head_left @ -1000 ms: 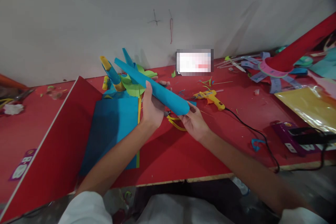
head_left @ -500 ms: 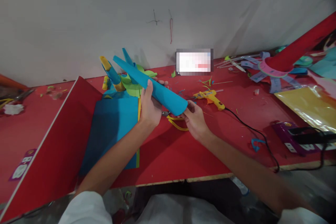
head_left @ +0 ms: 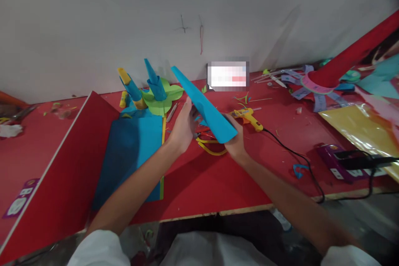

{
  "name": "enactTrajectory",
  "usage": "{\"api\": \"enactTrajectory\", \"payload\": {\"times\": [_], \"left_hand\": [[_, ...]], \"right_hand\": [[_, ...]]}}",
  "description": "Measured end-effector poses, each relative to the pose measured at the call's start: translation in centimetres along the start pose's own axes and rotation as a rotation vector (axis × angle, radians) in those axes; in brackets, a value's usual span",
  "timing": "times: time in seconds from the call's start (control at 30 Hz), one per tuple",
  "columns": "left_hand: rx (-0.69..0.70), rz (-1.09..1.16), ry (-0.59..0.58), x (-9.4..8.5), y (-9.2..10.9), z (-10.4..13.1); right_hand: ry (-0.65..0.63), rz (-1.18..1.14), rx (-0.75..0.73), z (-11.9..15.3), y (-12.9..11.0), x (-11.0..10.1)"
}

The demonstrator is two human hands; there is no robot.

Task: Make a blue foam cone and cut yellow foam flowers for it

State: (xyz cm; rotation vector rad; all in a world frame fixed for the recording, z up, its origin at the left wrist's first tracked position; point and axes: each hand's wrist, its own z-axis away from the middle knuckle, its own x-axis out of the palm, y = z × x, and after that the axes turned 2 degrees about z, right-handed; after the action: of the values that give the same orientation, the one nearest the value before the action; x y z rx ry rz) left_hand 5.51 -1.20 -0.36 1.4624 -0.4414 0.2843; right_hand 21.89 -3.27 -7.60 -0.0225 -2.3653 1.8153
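Though aslant, blue cone (head_left: 207,112) btwn hands (head_left: 182,129) (head_left: 236,146).

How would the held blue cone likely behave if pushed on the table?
The blue cone is probably light and easily dented, as it looks like rolled paper. Its rounded taper suggests it might roll in a curve.

Red table (head_left: 199,193), red panel (head_left: 59,178) upright on its left part. On top: blue sheets (head_left: 134,145) beside panel, green petal-shaped paper (head_left: 154,107) behind them, yellow glue gun (head_left: 254,121), yellow strips (head_left: 213,153), purple box (head_left: 330,161), glossy yellow packet (head_left: 346,121) at right.
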Motion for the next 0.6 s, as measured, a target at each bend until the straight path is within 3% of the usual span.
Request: {"api": "enactTrajectory", "payload": {"times": [0.1,0.13,0.17,0.27,0.37,0.47,0.6], "left_hand": [[0.13,-0.212,0.037,-1.0,-0.8,0.9],[0.205,-0.343,0.071,-1.4,-1.3,1.6],[0.238,-0.534,0.03,-1.8,-1.9,2.5],[0.304,-1.236,-0.312,-2.6,-3.6,5.5],[0.459,-1.686,-0.564,-2.5,-4.8,7.7],[0.543,-1.817,-0.653,-2.4,-4.9,8.4],[0.593,-1.829,-0.559,-3.4,-4.0,9.3]], "right_hand": [[0.063,-0.152,0.111,-0.9,0.8,-0.1],[0.07,-0.178,0.142,-1.3,0.9,-0.2],[0.066,-0.19,0.163,-1.6,1.0,-0.3],[0.069,-0.2,0.188,-2.1,1.0,-0.5],[0.073,-0.206,0.19,-2.0,0.8,-0.5],[0.07,-0.226,0.194,-1.8,0.9,-0.3],[0.053,-0.22,0.192,-1.6,1.5,-0.1]]}}
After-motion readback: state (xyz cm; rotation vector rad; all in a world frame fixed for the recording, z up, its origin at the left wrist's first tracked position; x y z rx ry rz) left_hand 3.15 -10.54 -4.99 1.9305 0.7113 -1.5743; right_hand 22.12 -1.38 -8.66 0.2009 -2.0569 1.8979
